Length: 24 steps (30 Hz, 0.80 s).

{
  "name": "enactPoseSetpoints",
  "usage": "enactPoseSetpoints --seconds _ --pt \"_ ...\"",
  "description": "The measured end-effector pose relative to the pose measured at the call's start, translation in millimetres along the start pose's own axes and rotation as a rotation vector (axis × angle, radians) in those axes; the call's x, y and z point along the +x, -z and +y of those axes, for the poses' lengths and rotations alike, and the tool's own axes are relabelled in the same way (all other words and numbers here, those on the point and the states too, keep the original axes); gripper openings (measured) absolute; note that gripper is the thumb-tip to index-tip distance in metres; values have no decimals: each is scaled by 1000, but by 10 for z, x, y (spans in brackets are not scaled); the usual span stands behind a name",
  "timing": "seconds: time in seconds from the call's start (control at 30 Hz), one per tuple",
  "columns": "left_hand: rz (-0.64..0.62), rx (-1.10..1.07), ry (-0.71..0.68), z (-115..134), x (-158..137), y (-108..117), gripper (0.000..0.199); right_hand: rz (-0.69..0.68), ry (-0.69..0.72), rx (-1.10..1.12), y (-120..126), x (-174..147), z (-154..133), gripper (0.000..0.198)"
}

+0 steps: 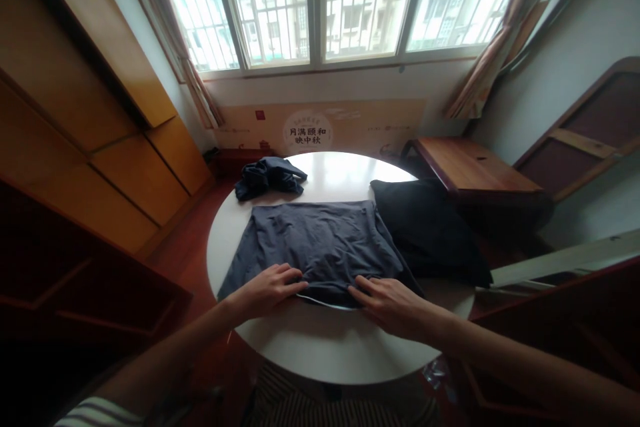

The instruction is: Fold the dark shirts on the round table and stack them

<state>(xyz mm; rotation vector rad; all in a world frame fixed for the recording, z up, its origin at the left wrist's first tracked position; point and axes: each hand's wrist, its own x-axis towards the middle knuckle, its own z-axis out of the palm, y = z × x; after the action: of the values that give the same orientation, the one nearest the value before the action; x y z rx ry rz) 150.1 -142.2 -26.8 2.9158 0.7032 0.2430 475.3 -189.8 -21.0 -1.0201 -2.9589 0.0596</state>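
Note:
A dark grey garment (315,233), by its look a T-shirt, is spread out on a round white table (330,360). Its near edge dips in a curve between my hands, with a thin white line along it. My left hand (275,287) closes its fingers on the cloth left of that curve. On the other side my right hand (385,300) has its fingers bent onto the same edge, gripping the fabric. Shallow wrinkles run across the middle of the garment.
A crumpled dark blue garment (270,177) lies at the table's far left. Black cloth (425,227) on the right hangs over the table edge. A wooden side table (480,163) stands beyond it. Cabinets (115,147) line the left wall, with barred windows ahead.

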Motion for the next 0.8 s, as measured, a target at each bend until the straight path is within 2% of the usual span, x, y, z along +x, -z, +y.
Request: enactPoseSetpoints --seconds 0.07,0.13,0.2,0.27,0.3,0.33,0.37,0.4,0.47,0.5,0.53,0.57,0.7,0.73,0.8 --pt "-6 -79 12 -7 24 46 28 -43 -10 47 24 51 21 28" --pt "-1 -182 42 -72 102 197 32 -91 -58 192 227 138 120 22" --pt "46 -245 86 -219 296 452 34 -143 -125 371 592 290 336 18" --pt "158 -253 147 -462 639 795 33 -139 -176 436 1046 530 672 28" --pt "247 -246 203 -608 858 983 31 -92 -239 441 1270 677 865 29" --pt "334 -229 261 -755 1091 1168 30 68 -377 435 1472 831 1055 28" --pt "444 -199 333 -890 1320 1339 29 332 -477 395 1636 981 1224 27" --pt "590 -172 406 -996 1528 1481 27 463 -532 351 1750 1115 1357 32" --pt "818 -129 433 -1085 1813 1628 23 599 -578 292 1799 1288 1483 32" --pt "868 -98 424 -1062 1873 1614 23 600 -573 271 1732 1317 1476 32" --pt "855 -65 411 -1001 1876 1535 23 574 -553 252 1610 1306 1432 29" --pt "785 -34 408 -915 1829 1396 25 521 -520 228 1446 1262 1362 26" --pt "250 22 522 -620 1384 516 26 136 -344 81 666 953 1044 22" --pt "167 38 581 -609 1278 307 35 49 -323 53 509 900 993 24" --pt "98 62 697 -670 1143 6 55 -61 -315 18 295 876 948 37"
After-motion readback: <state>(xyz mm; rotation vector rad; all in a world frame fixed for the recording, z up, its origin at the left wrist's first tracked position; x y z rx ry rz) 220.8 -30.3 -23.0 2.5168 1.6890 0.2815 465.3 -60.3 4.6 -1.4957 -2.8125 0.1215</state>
